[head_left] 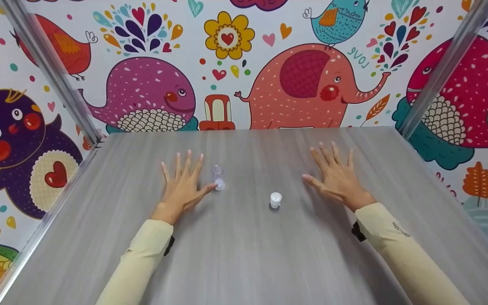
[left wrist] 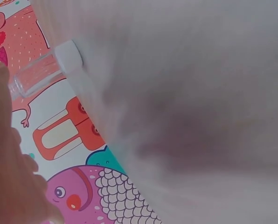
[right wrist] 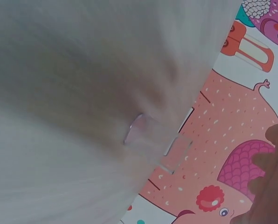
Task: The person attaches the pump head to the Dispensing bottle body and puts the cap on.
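A small clear bottle with a white end is on the grey table, just right of my left hand. In the head view the left thumb tip overlaps the bottle's near end; whether it touches, I cannot tell. The fingers of that hand are spread and hold nothing. Nearer the middle stands a small piece, whitish in the head view, cap-like, which looks see-through in the right wrist view. My right hand is to its right, apart from it, fingers spread and holding nothing.
The grey wood-look table has a metal edge strip on its left. Walls printed with cartoon animals stand behind and beside it. Metal posts rise at the two back corners.
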`<state>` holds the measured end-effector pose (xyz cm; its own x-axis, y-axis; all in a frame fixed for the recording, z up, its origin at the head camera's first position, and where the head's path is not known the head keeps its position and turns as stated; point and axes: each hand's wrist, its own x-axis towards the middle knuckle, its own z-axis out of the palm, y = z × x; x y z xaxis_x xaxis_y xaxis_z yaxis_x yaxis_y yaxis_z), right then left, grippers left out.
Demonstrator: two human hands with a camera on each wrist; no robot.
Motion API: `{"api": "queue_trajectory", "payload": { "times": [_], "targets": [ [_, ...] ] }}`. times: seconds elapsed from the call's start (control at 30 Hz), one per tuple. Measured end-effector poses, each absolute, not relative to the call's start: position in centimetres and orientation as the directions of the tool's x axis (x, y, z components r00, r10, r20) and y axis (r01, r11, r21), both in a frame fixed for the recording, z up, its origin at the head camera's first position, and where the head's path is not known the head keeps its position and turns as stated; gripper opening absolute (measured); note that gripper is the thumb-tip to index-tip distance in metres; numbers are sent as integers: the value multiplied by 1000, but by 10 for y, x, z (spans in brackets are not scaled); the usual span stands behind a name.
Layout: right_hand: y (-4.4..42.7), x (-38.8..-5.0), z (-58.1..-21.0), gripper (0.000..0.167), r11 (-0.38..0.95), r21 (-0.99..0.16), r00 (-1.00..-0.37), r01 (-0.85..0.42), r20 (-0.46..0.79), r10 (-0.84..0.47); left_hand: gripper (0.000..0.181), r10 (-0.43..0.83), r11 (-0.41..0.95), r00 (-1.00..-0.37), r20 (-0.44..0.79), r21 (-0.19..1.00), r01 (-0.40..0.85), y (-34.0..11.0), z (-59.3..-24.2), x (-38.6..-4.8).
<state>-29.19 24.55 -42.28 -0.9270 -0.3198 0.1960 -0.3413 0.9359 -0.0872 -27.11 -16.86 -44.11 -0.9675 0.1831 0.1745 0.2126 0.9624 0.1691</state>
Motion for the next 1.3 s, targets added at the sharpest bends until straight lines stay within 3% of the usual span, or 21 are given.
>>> {"api": "queue_trajectory", "payload": {
  "times": [0.9,1.3],
  "targets": [
    [221,-275,-440,83,883,-129,-883,-451,213,-419,99,185,919,-982,46,347,189,-150,-454,-267],
    [211,-265,-447,87,838,-222,-866,-499,175,-469,101,166,827,-986,-32,549,122,-144,-458,-264]
  ]
}}
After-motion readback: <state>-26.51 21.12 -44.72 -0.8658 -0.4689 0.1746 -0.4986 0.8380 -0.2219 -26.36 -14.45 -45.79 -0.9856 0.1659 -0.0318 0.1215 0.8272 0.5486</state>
